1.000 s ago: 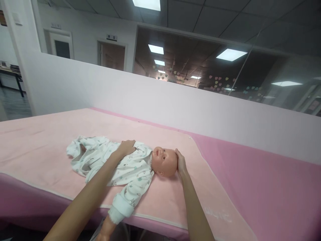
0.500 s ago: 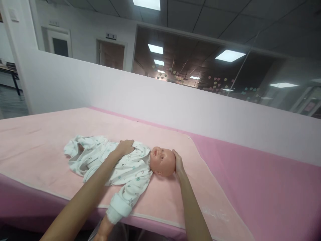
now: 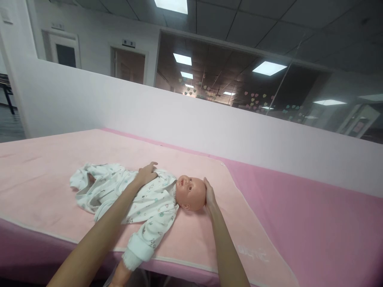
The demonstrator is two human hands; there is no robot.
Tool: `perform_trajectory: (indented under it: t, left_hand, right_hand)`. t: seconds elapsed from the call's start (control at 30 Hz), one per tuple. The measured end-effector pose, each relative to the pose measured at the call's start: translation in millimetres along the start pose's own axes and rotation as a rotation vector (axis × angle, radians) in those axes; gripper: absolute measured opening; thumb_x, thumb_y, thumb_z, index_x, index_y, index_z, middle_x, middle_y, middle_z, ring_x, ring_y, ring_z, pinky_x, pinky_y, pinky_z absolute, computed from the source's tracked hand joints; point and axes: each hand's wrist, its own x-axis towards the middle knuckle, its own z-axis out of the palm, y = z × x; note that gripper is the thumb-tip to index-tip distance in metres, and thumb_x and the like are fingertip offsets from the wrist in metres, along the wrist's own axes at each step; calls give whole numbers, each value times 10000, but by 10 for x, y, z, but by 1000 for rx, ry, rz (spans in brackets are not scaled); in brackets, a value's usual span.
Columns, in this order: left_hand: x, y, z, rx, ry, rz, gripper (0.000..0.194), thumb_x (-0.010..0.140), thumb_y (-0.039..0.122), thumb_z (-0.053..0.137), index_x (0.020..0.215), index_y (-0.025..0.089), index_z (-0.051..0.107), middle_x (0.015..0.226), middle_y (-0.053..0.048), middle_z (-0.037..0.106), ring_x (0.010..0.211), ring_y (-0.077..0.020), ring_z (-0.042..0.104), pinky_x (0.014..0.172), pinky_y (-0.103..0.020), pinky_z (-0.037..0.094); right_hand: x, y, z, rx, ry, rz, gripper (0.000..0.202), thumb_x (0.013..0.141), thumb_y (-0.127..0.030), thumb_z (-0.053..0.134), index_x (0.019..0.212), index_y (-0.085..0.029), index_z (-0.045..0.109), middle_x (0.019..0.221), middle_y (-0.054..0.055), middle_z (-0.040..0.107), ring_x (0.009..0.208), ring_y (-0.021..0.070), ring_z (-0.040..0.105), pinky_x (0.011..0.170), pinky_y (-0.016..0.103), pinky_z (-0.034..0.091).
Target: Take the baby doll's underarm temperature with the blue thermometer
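A baby doll (image 3: 191, 194) lies on its back in a white printed onesie (image 3: 155, 197), its head toward the right. My left hand (image 3: 146, 174) rests on the far side of the doll's torso, fingers apart and lifted a little off the cloth. Against the crown of the doll's head lies my right hand (image 3: 210, 193), its fingers stretched along the curve; part of them is hidden behind the head. The doll's near sleeve (image 3: 139, 245) reaches over the front edge, with the doll's hand showing below the cuff.
Under the doll is a light pink pad (image 3: 54, 155) with a pale hem, laid over a darker pink surface (image 3: 323, 207). A white wall (image 3: 185, 115) with a glass window (image 3: 239, 75) above it runs along the back. A doorway (image 3: 130, 65) shows beyond.
My left hand's fingers have lifted and spread from the doll's torso. My right hand stays at the doll's head. The whole view has shifted slightly, so things sit further left.
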Motion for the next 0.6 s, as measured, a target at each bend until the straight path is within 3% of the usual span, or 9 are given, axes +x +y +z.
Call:
perform_trajectory:
  t: [0.07, 0.13, 0.2, 0.27, 0.3, 0.4, 0.5, 0.6]
  left_hand:
    - [-64, 60, -55, -184, 163, 32, 482, 702, 232, 435, 1182, 200, 455, 1130, -53, 596, 973, -210, 563, 815, -311, 418]
    - [-160, 163, -122, -334, 231, 122, 384, 737, 281, 429, 1094, 189, 536, 1055, -47, 621, 969, -211, 548, 810, -305, 418]
    - [-266, 278, -167, -473, 18, 261, 311, 751, 366, 469, 925, 156, 619, 917, -59, 649, 879, -207, 564, 782, -294, 423]
    - [-351, 364, -169, -486, -259, 385, 276, 675, 394, 598, 802, 156, 660, 819, -49, 652, 817, -199, 563, 724, -268, 422]
    - [-377, 386, -156, -478, -332, 409, 268, 626, 388, 655, 763, 159, 670, 790, -41, 648, 796, -193, 558, 698, -256, 415]
    - [-371, 365, -96, -513, -370, 324, 266, 590, 397, 693, 678, 148, 668, 657, -17, 610, 676, -164, 536, 591, -237, 382]
    - [-284, 271, -60, -665, -264, 148, 343, 668, 465, 608, 628, 126, 646, 568, -10, 573, 583, -146, 506, 539, -242, 355]
    - [-207, 192, -66, -803, -110, 5, 407, 682, 510, 568, 681, 114, 662, 650, -36, 632, 648, -175, 546, 593, -262, 392]
  right_hand:
    - [-19, -11, 28, -11, 20, -35, 411, 760, -521, 456, 751, -167, 666, 807, 85, 706, 830, 250, 649, 721, 329, 501]
    - [-28, -16, 46, -13, 114, -115, 378, 748, -516, 481, 743, -179, 653, 827, 67, 704, 818, 232, 644, 713, 314, 497]
    - [-24, -14, 50, -62, 195, -198, 360, 730, -513, 516, 737, -177, 645, 825, 55, 699, 799, 219, 635, 709, 303, 487]
    - [-11, -9, 41, -158, 229, -301, 346, 717, -496, 546, 747, -167, 648, 830, 48, 692, 806, 208, 619, 727, 295, 471]
    - [-5, -8, 35, -204, 238, -357, 337, 718, -483, 548, 757, -164, 649, 840, 45, 688, 821, 204, 609, 744, 291, 461]
    - [-12, -33, 43, -328, 292, -498, 300, 750, -437, 511, 787, -173, 647, 883, 41, 672, 881, 192, 582, 802, 289, 430]
    - [-78, -96, 172, -573, 341, -611, 238, 772, -372, 489, 802, -189, 638, 880, 44, 660, 875, 186, 569, 810, 299, 415]
    - [-157, -146, 464, -1018, 186, -768, 201, 802, -293, 463, 745, -213, 638, 871, 39, 654, 885, 182, 549, 879, 330, 362]
